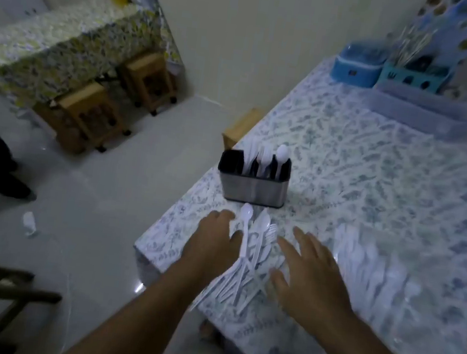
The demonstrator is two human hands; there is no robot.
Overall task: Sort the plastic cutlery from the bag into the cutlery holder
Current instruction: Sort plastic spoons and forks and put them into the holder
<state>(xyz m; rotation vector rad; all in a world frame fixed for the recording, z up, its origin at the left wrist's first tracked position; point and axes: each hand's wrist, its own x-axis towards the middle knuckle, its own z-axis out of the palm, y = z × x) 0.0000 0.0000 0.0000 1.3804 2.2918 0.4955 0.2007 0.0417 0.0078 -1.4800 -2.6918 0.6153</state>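
Two hands flank a heap of white plastic cutlery [248, 256] on the patterned desk [374, 177]: left hand [214, 245] and right hand [308, 273] both spread, fingers straight, before the cutlery holder [252, 186], the clear bag [374, 272] lying beside.

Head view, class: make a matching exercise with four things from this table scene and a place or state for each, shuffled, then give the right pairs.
Things:
1. cutlery holder
2. loose cutlery pile
3. blue lidded box
4. right hand

Places or states:
A. far end of the table
B. between the two hands
C. fingers spread, holding nothing
D. upright, white pieces standing in it

Pairs: 1-D, 2-B, 3-A, 4-C
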